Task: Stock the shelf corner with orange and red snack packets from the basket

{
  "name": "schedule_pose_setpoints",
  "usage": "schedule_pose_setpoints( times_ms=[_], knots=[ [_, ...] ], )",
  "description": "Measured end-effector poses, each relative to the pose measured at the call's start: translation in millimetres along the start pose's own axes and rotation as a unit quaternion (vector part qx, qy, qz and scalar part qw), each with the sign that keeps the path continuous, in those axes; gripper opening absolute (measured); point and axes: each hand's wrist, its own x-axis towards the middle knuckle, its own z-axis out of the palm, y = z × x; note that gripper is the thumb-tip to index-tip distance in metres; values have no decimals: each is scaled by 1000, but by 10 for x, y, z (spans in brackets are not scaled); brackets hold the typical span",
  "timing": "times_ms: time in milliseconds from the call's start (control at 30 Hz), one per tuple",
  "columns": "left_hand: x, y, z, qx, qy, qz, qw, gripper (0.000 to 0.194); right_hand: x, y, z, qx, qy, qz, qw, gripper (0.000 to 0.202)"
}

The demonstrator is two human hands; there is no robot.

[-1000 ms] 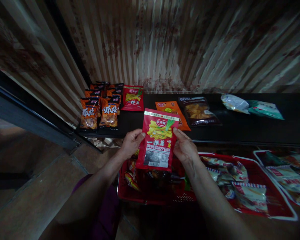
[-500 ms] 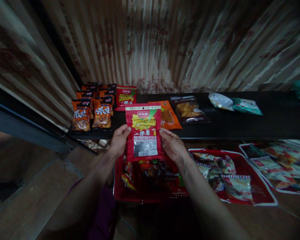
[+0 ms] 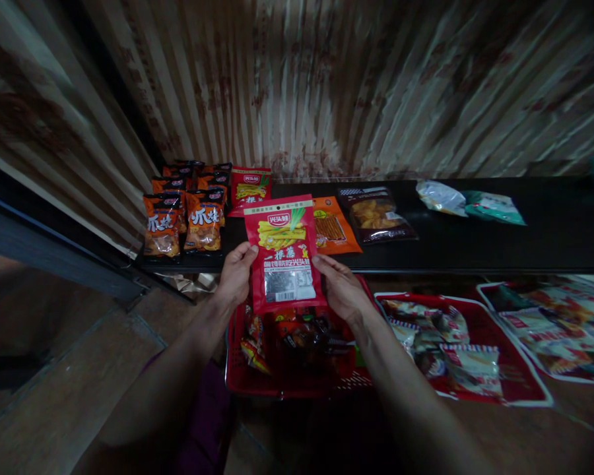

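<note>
Between my two hands is a red snack bag (image 3: 283,254) with yellow sticks and a green onion printed on it. My left hand (image 3: 236,274) pinches its left edge, thumb in front. My right hand (image 3: 340,284) grips the right edge the same way. The bag is held upright, tilted slightly, above a red basket (image 3: 235,379) with several snack packs in it. Behind it on the black shelf (image 3: 287,191) stands a similar red bag (image 3: 250,188). Several orange-and-black snack bags (image 3: 204,224) stand in rows to the left.
An orange snack bag (image 3: 335,227) and a dark brown bag (image 3: 379,214) lie on the shelf, with a white pack (image 3: 440,198) and a teal pack (image 3: 495,206) further right. Two more baskets of packs, one a red basket (image 3: 525,379), stand on the floor at right. A pleated curtain (image 3: 317,86) hangs behind.
The red snack bag has tilted a little, its top leaning left, and has shifted slightly up. Both hands keep hold of its edges. The view has shifted slightly.
</note>
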Motion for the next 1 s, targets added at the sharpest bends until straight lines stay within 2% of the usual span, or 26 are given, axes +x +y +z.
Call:
schedule_pose_setpoints(
  times_ms=[133,333,500,733,833,1000],
  knots=[
    [50,-3,17,-25,20,26,999,32,-25,20,-45,-18,-43,45,998,34],
    [123,-6,36,-67,47,46,996,30,-31,35,-97,-2,-102,75,992,27],
    [161,-12,21,-83,73,50,993,30,-71,54,-82,-4,-129,61,990,35],
    [201,-15,-3,-93,109,14,989,25,-102,74,-34,-26,-125,38,991,37],
    [196,1,-19,-90,95,11,991,23,-89,87,-49,-34,-121,26,992,39],
    [132,41,-29,-50,24,-7,998,28,-71,70,-71,-23,-93,2,995,39]
  ],
)
